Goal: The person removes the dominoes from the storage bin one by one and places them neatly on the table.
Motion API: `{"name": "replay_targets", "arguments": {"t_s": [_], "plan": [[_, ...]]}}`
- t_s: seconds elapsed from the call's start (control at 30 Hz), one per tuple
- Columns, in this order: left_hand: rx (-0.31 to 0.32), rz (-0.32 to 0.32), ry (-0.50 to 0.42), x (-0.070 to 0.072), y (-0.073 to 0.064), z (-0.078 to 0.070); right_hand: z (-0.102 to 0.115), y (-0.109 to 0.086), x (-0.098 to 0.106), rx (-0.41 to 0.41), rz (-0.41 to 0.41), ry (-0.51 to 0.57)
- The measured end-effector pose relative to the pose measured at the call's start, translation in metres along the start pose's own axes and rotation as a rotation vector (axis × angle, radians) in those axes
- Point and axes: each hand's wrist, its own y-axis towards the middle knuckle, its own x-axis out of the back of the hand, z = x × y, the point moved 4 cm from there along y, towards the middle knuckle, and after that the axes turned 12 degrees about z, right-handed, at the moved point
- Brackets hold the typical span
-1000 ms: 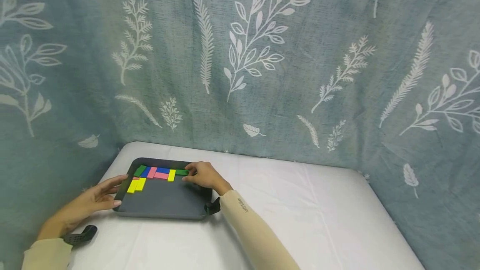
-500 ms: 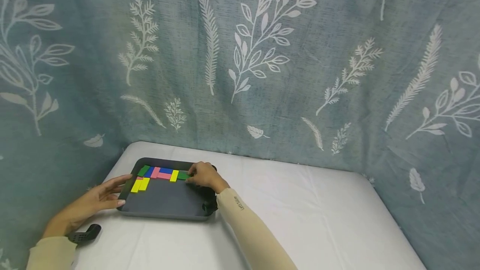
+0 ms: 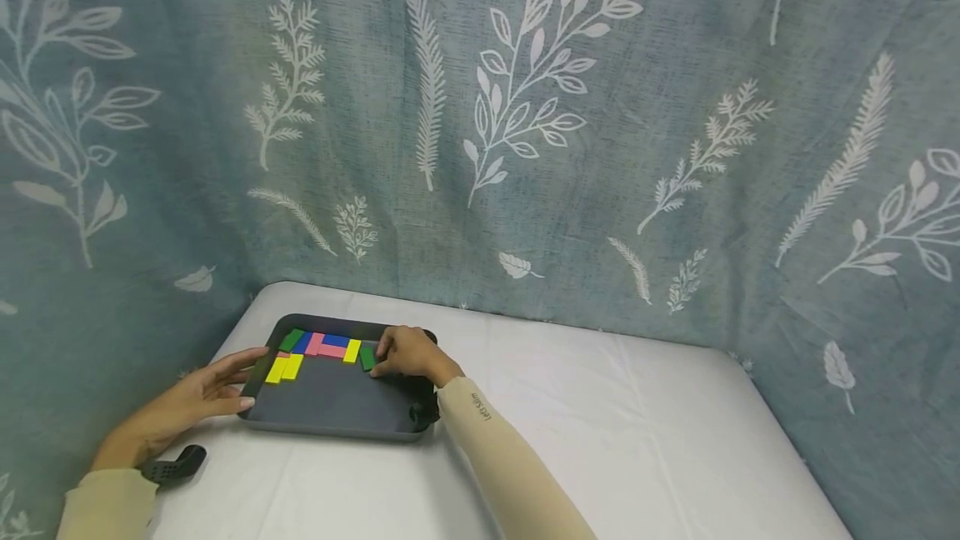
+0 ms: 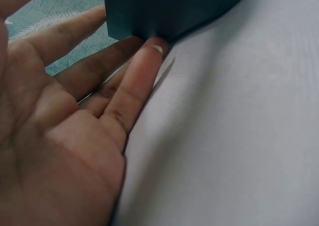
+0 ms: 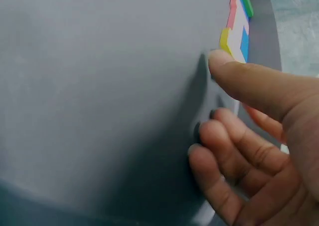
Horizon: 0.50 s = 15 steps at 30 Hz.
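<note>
A dark grey tray [image 3: 337,423] lies on the white cloth, with flat coloured tiles set along its far and left sides. My right hand [image 3: 414,354] is inside the tray at the far right, thumb and fingers at a green tile [image 3: 367,357] that stands slanted beside a yellow tile [image 3: 352,351]. In the right wrist view that green tile is mostly hidden by the thumb. My left hand [image 3: 198,398] rests against the tray's left wall, fingers extended; in the left wrist view the fingertips touch the tray's outer side [image 4: 164,11].
More tiles form the row: another green one [image 3: 292,340], blue [image 3: 336,340], pink [image 3: 332,351] and two yellow ones [image 3: 292,367] lower left. A patterned curtain [image 3: 465,148] hangs behind and to the sides of the white-covered table [image 3: 600,423].
The green tile at my right hand has turned from lying lengthwise along the far row to a slant across it. My left hand stays at the tray's side; the head view shifts slightly.
</note>
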Motion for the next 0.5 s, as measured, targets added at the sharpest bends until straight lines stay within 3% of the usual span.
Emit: {"name": "replay_targets", "arguments": {"t_s": [0.1, 0.5], "plan": [[-0.01, 0.004, 0.0, 0.0004, 0.001, -0.001, -0.0018, 0.0022, 0.0017, 0.011, 0.005, 0.024], [-0.011, 0.007, -0.016, -0.0007, -0.0016, -0.001, -0.0021, 0.0087, -0.0032, 0.041, -0.022, -0.066]]}}
